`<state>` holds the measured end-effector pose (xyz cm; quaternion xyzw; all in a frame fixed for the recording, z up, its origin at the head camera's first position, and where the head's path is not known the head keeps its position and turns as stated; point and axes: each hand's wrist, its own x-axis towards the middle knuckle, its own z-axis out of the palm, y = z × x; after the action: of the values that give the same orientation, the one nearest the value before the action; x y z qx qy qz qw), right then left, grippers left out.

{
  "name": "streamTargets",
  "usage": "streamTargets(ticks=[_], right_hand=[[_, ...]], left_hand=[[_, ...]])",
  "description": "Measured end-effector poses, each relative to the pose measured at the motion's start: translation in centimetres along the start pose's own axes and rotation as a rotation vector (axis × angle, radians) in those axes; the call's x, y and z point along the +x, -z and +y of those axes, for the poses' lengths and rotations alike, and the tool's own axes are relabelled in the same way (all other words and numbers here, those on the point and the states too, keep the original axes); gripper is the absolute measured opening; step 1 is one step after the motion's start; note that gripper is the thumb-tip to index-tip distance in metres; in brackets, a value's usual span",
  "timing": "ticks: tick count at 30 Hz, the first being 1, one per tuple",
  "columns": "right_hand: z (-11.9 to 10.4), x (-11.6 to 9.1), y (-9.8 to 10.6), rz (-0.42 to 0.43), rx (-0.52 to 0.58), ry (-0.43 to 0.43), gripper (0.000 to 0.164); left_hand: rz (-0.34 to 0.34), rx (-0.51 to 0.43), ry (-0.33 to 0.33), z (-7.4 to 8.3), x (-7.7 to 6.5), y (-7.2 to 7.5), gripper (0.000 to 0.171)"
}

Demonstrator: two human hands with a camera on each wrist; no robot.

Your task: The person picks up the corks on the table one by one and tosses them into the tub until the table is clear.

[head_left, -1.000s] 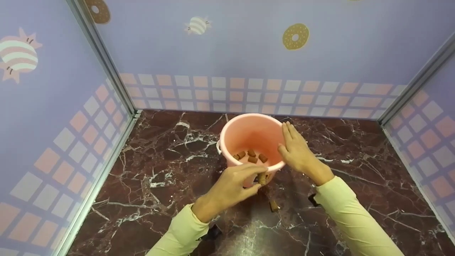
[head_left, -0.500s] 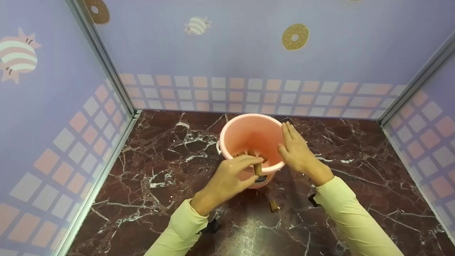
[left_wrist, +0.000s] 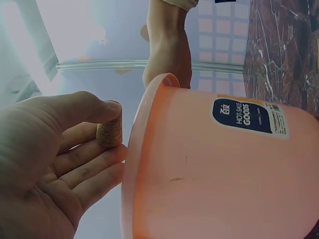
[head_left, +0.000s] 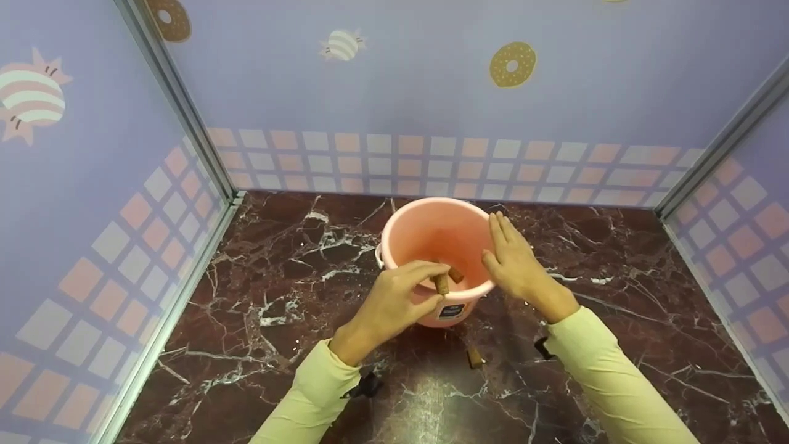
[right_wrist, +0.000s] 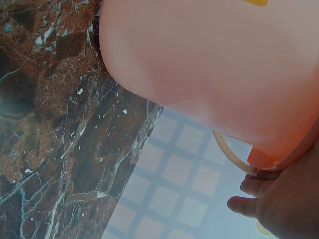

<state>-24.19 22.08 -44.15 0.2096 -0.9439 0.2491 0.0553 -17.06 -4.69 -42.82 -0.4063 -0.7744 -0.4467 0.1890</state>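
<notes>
My left hand [head_left: 391, 302] pinches a brown cork [head_left: 441, 284] between thumb and fingers over the near rim of a pink bucket [head_left: 431, 205]. In the left wrist view the cork [left_wrist: 109, 127] stands just beside the bucket's rim [left_wrist: 137, 144]. My right hand [head_left: 518, 262] rests on the bucket's right rim, its fingers straight and the thumb over the edge. Another cork [head_left: 455, 274] shows inside the bucket; the left hand hides most of the bottom. One more cork [head_left: 474, 357] lies on the dark marbled tabletop in front of the bucket.
The marbled tabletop [head_left: 296, 296] is bordered by patterned panels [head_left: 425, 92] behind and at both sides. A white handle [head_left: 379, 256] hangs at the bucket's left side. Small pale crumbs are scattered on the surface.
My left hand has lifted the cork from in front of the bucket up and slightly left, to its near rim. The right hand and the bucket have stayed in place.
</notes>
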Motion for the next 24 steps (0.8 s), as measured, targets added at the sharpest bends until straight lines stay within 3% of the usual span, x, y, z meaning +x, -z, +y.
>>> streamTargets(ticks=[7,17,24], right_hand=[[0.06,-0.04,-0.04,0.003,0.009,0.008,0.074],[0.10,-0.02,-0.04,-0.004,0.006,0.009,0.074],[0.11,0.02,-0.04,0.001,0.009,0.005,0.073]], left_hand=[[0.012,0.033,0.019,-0.49,0.04,0.02,0.041],[-0.014,-0.059,0.089,-0.60,0.04,0.07,0.042],[0.000,0.003,0.091,-0.91,0.18,0.15,0.041]])
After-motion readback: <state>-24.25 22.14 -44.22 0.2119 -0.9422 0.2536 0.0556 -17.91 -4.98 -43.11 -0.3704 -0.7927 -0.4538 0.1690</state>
